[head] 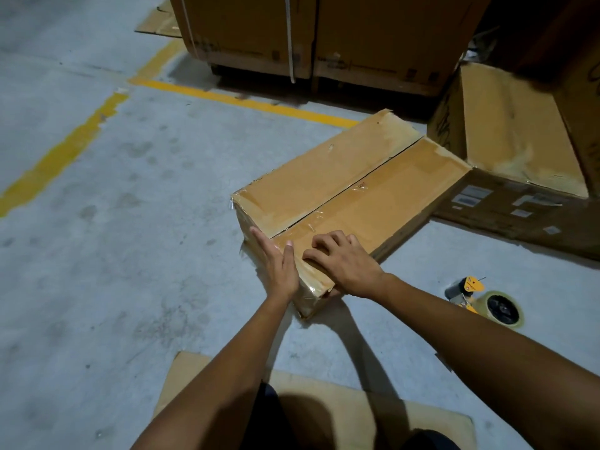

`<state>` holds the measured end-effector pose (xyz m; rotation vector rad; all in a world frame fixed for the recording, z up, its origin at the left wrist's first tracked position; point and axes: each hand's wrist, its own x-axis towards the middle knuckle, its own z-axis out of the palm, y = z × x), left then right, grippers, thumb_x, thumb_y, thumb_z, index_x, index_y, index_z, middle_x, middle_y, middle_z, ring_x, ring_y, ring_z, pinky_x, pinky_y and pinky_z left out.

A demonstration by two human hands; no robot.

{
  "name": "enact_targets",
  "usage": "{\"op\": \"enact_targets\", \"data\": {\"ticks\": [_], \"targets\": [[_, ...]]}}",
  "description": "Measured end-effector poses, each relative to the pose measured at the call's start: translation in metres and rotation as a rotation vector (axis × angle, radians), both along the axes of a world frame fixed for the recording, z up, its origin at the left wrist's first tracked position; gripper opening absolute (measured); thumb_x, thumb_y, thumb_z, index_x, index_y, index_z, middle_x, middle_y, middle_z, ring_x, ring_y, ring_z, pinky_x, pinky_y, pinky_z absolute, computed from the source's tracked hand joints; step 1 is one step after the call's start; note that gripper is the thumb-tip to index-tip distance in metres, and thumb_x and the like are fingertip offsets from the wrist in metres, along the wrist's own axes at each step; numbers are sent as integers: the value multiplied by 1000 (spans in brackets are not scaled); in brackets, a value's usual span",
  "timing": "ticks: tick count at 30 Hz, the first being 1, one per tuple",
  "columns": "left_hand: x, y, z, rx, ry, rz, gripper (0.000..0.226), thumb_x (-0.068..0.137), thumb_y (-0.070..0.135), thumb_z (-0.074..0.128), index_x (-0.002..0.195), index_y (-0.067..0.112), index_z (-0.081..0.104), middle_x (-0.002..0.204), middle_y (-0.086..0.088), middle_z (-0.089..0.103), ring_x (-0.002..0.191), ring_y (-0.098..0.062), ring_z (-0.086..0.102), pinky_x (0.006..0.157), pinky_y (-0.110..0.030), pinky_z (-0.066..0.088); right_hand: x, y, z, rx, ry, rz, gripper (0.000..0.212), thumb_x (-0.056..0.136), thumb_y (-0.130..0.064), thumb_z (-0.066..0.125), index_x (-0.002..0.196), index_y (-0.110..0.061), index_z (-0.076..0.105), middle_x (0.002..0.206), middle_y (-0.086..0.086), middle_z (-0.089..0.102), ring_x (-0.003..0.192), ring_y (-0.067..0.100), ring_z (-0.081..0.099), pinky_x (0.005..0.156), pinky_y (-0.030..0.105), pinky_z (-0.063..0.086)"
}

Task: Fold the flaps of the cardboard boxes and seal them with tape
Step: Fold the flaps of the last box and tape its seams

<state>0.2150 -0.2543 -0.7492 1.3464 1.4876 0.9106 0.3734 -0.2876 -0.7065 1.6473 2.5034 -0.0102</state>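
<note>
A long flat cardboard box (354,186) lies on the concrete floor with both top flaps folded shut. Clear tape (311,222) runs along the near part of the centre seam and over the near end. My left hand (276,261) lies flat with straight fingers against the box's near end face, thumb on the top edge. My right hand (344,261) presses on the near right top corner with its fingers bent, and its thumb is hidden under the corner. A tape dispenser (487,297) with a clear roll lies on the floor to the right, untouched.
An open cardboard box (506,141) stands at the right, touching the long box's far end. Large strapped cartons (308,37) stand at the back. A flat cardboard sheet (324,401) lies under my knees. Yellow floor lines (65,151) run at the left.
</note>
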Motion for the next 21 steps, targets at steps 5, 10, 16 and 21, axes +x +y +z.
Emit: {"op": "enact_targets", "data": {"ticks": [5, 10, 16, 21], "targets": [[-5, 0, 4, -37, -38, -33, 75, 105, 48, 33, 153, 37, -24, 167, 4, -3, 150, -22, 20, 110, -28, 23, -9, 7, 22, -190, 91, -46, 106, 58, -91, 58, 141, -29, 36, 141, 3, 32, 125, 25, 31, 95, 44, 37], [-20, 4, -2, -76, -11, -111, 75, 95, 66, 19, 153, 41, -20, 167, 6, -6, 153, -22, 12, 122, -47, 19, -40, -18, -1, 74, 156, -221, 58, 88, -66, 40, 127, -25, 53, 136, 5, 46, 120, 29, 45, 88, 45, 37], [-23, 6, 1, -98, -30, -187, 79, 93, 67, 19, 147, 41, -32, 164, 8, -19, 152, -17, 6, 123, -44, 11, -70, -31, -27, 192, 115, -362, 38, 93, -35, 56, 125, -16, 53, 140, 15, 47, 128, 38, 45, 102, 54, 38], [-28, 7, -4, -275, -38, -204, 119, 63, 101, 10, 151, 31, -27, 163, 5, -23, 153, -20, -7, 123, -55, 5, -71, -23, 1, 35, -5, -349, 60, 83, -54, 64, 128, -20, 44, 135, 10, 40, 119, 33, 44, 93, 48, 37]]}}
